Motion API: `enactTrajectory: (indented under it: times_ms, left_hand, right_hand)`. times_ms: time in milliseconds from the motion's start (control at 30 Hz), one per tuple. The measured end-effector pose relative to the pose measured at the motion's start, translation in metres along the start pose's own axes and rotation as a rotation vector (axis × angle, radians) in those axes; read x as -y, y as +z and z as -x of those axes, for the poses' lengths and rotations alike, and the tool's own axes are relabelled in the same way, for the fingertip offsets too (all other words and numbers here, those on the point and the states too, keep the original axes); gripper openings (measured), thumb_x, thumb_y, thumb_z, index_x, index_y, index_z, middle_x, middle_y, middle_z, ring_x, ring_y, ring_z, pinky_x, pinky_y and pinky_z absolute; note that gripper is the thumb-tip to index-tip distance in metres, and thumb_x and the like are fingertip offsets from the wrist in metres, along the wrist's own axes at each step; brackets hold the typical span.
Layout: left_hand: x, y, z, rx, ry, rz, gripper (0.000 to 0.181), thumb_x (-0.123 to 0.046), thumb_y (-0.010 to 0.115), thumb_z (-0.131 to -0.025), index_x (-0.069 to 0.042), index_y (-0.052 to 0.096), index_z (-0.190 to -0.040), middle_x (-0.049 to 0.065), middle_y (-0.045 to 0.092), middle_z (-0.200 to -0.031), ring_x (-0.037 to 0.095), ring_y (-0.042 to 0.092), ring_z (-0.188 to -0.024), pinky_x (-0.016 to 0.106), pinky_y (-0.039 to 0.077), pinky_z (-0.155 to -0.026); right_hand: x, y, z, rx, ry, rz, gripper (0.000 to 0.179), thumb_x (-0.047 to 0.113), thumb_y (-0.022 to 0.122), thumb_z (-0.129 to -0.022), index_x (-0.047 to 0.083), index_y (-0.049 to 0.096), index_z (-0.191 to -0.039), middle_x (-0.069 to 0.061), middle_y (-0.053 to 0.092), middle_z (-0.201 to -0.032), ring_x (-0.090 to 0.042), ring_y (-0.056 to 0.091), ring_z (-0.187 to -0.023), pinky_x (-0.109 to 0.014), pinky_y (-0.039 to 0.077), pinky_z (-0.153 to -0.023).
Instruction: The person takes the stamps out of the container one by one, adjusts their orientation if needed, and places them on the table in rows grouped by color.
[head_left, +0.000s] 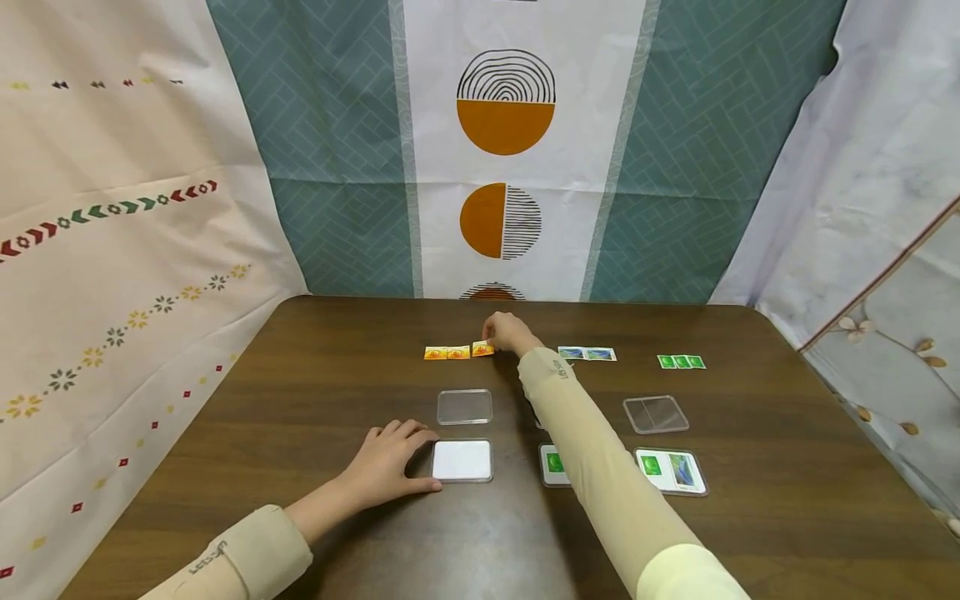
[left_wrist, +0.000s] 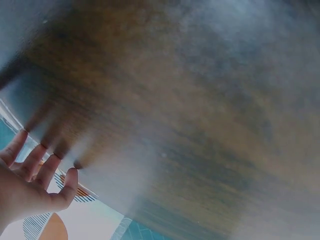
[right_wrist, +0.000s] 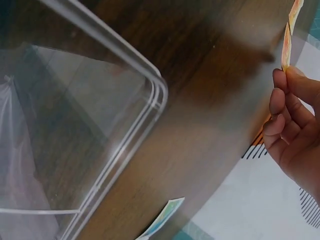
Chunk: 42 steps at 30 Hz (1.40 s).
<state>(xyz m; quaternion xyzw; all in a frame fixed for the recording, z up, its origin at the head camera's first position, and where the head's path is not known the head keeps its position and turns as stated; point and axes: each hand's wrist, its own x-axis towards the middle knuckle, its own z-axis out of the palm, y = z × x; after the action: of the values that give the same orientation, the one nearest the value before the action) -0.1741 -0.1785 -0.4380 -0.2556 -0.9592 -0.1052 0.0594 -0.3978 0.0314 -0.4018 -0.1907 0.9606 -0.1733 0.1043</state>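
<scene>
My right hand point(head_left: 513, 333) reaches to the back of the table and pinches a small orange stamp-like slip point(head_left: 482, 349) between thumb and forefinger. Two more orange slips point(head_left: 447, 353) lie in a row just left of it. In the right wrist view the pinched slip point(right_wrist: 286, 47) appears edge-on. My left hand point(head_left: 388, 465) rests beside a flat clear case with a white insert point(head_left: 462, 461), fingertips and thumb spread along its left side. A transparent lid point(head_left: 465, 407) lies behind that case. The left wrist view shows the spread fingers point(left_wrist: 47, 170) but not the case.
Blue slips point(head_left: 587, 353) and green slips point(head_left: 681, 362) lie at the back right. Nearer stand a case with a green slip point(head_left: 554, 464), partly under my right sleeve, and one with green and blue slips point(head_left: 671, 472). Another clear lid point(head_left: 656, 414) lies behind them.
</scene>
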Motion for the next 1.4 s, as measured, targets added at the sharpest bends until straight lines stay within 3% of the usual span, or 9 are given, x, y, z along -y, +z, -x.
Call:
enactTrajectory:
  times_ms: [667,1400]
  left_hand:
    - [0.0022,-0.0002,-0.0009,-0.008,-0.007,-0.009,0.064,-0.058,0.072,-0.071,-0.018,0.06,-0.12,0.003,0.06,-0.116,0.026,0.055,-0.106,0.05,0.042,-0.079]
    - [-0.0009,-0.001,-0.0002,0.005,-0.004,-0.002,0.064,-0.057,0.072,-0.071,-0.017,0.06,-0.12,0.004,0.06,-0.116,0.026,0.055,-0.106,0.05,0.042,-0.08]
  right_hand:
    - [0.0053,0.0018,-0.0018,-0.029,-0.001,0.054,0.014,0.004,0.061,-0.086,0.007,0.069,-0.097,-0.009,0.067,-0.106,-0.023,0.056,-0.087,-0.036,0.048,-0.082]
    - [0.0073,0.0052,0.0019,-0.041,0.038,0.072,0.009,0.006,0.062,-0.088,0.007,0.065,-0.096,-0.01,0.065,-0.106,-0.024,0.055,-0.085,-0.037,0.046,-0.079]
